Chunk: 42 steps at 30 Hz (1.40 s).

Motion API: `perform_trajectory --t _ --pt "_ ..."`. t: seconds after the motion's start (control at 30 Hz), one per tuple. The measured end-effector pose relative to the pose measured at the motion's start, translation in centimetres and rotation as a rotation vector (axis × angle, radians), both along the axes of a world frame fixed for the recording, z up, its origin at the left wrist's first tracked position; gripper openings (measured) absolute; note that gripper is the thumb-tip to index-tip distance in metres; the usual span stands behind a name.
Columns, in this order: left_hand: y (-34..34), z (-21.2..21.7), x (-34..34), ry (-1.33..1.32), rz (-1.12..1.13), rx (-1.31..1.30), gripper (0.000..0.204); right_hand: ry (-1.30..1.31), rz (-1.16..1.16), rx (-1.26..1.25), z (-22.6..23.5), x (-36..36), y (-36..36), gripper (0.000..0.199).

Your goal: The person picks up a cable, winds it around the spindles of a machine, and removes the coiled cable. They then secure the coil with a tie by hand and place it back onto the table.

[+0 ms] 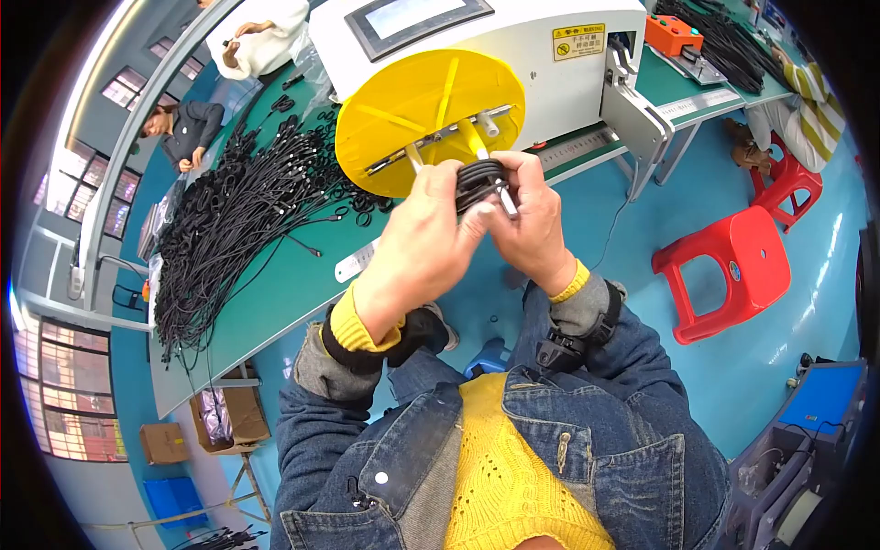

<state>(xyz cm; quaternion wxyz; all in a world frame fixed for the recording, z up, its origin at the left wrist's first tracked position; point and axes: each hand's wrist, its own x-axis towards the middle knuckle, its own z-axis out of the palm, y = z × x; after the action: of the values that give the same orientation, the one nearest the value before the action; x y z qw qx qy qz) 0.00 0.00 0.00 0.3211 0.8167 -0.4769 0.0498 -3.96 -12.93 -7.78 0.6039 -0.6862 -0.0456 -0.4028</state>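
A small coil of black cable (478, 181) with a silvery plug end is held between my two hands, in front of the machine's round yellow disc (385, 101). My left hand (426, 225) closes on the coil's left side, thumb pressed near its lower edge. On the other side my right hand (532, 215) grips it with bent fingers, beside the metal plug (507, 200). Behind the coil, a slotted metal bar (431, 139) with pegs crosses the disc. The white machine (559, 92) carries a screen on top.
A big heap of black cables (252, 211) covers the green table (302, 275) to the left. Red stools (733, 266) stand at right, near a seated person in stripes (820, 110). An orange box (674, 35) sits at far right; cardboard boxes (234, 417) are at lower left.
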Motion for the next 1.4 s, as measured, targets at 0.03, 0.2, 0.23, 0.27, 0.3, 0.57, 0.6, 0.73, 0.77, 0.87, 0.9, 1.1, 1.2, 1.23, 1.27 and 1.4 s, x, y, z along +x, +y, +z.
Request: perform_trajectory --t 0.03,0.2,0.23,0.27,0.3,0.57,0.6,0.73,0.77,0.87,0.9,1.1,1.2,1.23,1.27,1.4 --pt "-0.2 0.2 -0.6 -0.039 0.03 0.022 0.029 -0.026 -0.086 -0.094 0.2 0.0 0.0 0.042" --pt "-0.4 0.5 -1.1 -0.188 0.11 0.145 0.018 -0.06 -0.286 -0.288 0.6 0.6 0.1 0.033" --pt "-0.4 0.6 -1.1 -0.224 0.116 0.186 0.017 -0.05 -0.303 -0.289 0.6 0.5 0.2 0.032" --pt "-0.2 0.4 -1.2 -0.222 0.114 0.186 0.017 -0.048 -0.304 -0.29 0.6 0.1 0.4 0.032" --pt "0.0 0.1 -1.3 -0.216 0.092 0.137 0.017 -0.015 -0.311 -0.28 0.6 -0.3 0.6 0.031" --pt "1.7 -2.2 -6.5 -0.182 0.025 0.033 0.017 0.131 -0.292 -0.31 -0.4 -5.7 1.7 0.027" --pt "2.2 -2.8 -7.3 -0.133 0.022 0.051 0.02 0.133 -0.247 -0.347 -1.1 -6.4 1.7 0.026" --pt "6.0 -7.3 -4.0 0.689 -0.159 0.027 0.031 0.238 -0.057 -0.461 -4.1 -6.5 2.6 0.023" --pt "6.8 -8.7 -2.9 1.057 -0.247 -0.017 0.036 0.269 0.01 -0.508 -4.6 -6.2 2.8 0.023" --pt "6.5 -11.1 -2.6 1.273 0.009 -0.347 0.04 0.263 0.119 -0.456 -5.4 -5.4 4.4 0.022" --pt "6.7 -11.3 -2.8 1.358 0.135 -0.515 0.042 0.253 0.164 -0.434 -5.6 -5.1 4.8 0.022" --pt "8.1 -8.1 -3.4 1.611 -0.028 0.005 0.039 0.305 0.264 -0.502 -8.1 -3.5 5.6 0.023" --pt "7.9 -8.7 -2.6 1.571 0.056 0.176 0.036 0.404 0.291 -0.536 -8.6 -3.8 5.7 0.025" --pt "7.9 -9.6 -2.2 1.625 0.03 0.19 0.034 0.429 0.282 -0.651 -8.3 -3.9 5.6 0.023" --pt "8.0 -10.6 -2.0 1.679 0.002 0.205 0.033 0.453 0.273 -0.766 -7.9 -4.0 5.6 0.023" --pt "7.7 -12.7 -2.4 1.615 -0.085 0.418 0.031 0.427 0.375 -1.174 -6.6 -4.0 5.1 0.022"
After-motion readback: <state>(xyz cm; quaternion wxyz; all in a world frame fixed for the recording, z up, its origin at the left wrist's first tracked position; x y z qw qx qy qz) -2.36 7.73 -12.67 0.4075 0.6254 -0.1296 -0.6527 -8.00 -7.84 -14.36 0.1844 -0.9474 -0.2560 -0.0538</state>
